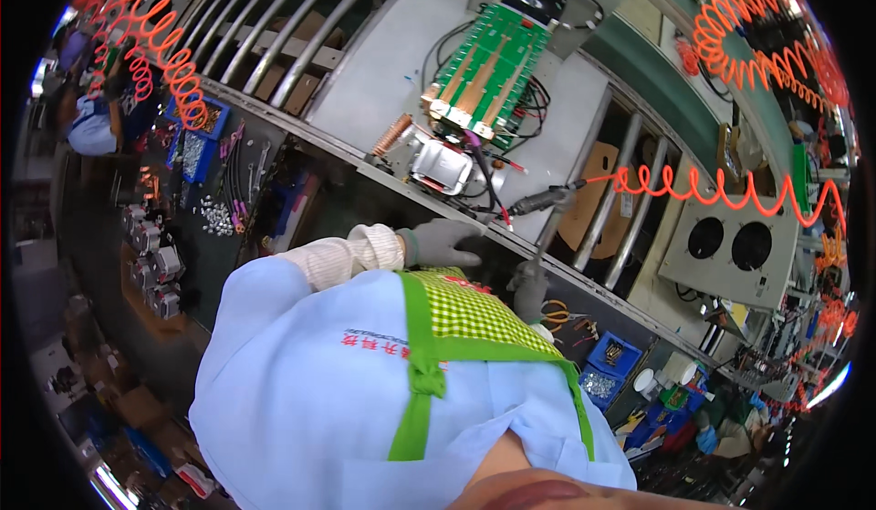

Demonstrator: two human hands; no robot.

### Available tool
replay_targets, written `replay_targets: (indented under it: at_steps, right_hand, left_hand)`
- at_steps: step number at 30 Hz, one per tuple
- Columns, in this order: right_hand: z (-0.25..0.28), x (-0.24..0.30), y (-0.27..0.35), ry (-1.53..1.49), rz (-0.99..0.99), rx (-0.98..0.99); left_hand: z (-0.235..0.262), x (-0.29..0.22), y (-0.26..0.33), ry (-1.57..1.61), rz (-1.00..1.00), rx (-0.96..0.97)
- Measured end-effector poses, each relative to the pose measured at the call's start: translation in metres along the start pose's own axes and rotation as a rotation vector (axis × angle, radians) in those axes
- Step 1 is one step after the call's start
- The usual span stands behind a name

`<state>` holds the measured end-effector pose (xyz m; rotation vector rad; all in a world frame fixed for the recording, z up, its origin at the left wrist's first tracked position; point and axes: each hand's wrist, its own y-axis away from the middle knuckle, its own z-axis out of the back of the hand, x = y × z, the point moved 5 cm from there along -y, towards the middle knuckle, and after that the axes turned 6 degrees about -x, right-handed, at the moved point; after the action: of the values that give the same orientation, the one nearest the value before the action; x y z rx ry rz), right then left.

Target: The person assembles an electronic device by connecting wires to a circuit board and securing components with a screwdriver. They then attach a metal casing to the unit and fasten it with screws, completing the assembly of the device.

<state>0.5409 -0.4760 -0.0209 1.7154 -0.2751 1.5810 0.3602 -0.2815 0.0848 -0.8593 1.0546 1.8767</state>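
My left hand (443,243), in a grey glove, is in front of my apron near the conveyor's edge. Its fingers are stretched out and hold nothing. My right hand (527,289), gloved in darker grey, hangs by the edge beside the pliers; its fingers are too dark to make out. Beyond them on a pale board lies a long green circuit board (488,72) with copper strips and black cables. At its near end sit a silvery metal block (442,166) and a copper coil (392,134). A dark air screwdriver (540,202) lies right of these, joined to an orange coiled hose (693,182).
Metal rollers (607,204) flank the pale board (365,63). Blue bins of small hardware (602,369) and yellow-handled pliers (558,315) lie to the right. On the left bench are loose nuts (216,216), cables (235,177) and several metal blocks (160,264). A grey two-hole panel (725,241) stands far right.
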Motion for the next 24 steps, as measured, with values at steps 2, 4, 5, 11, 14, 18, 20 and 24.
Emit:
replay_targets:
  at_steps: [2,4,5,11,14,18,20,24]
  right_hand:
    - [-0.037,0.063,0.019,-0.308,0.152,0.003]
    - [-0.087,0.127,0.04,-0.2,0.199,0.065]
    - [-0.111,0.129,0.043,-0.17,0.191,0.155]
    - [-0.237,0.152,0.048,0.392,0.564,0.406]
    - [-0.272,0.14,0.061,0.633,0.523,0.392]
    - [-0.299,0.087,0.072,0.895,0.404,0.523]
    - [-0.303,0.079,0.077,0.975,0.304,0.525]
    - [-0.286,0.054,0.089,0.928,0.153,0.332]
  left_hand:
    - [0.022,-0.04,0.009,0.175,-0.131,-0.046]
    - [0.03,-0.05,0.013,0.24,-0.319,-0.237]
    - [0.037,-0.055,0.013,0.386,-0.37,-0.238]
    - [0.126,0.043,0.085,1.034,-0.302,-0.58]
    - [0.211,0.155,0.162,0.551,0.205,-0.83]
    - [0.264,0.316,0.254,-0.121,0.517,-1.014]
    - [0.255,0.415,0.291,-0.368,0.685,-0.759]
    - [0.254,0.478,0.309,-0.287,0.805,-0.624]
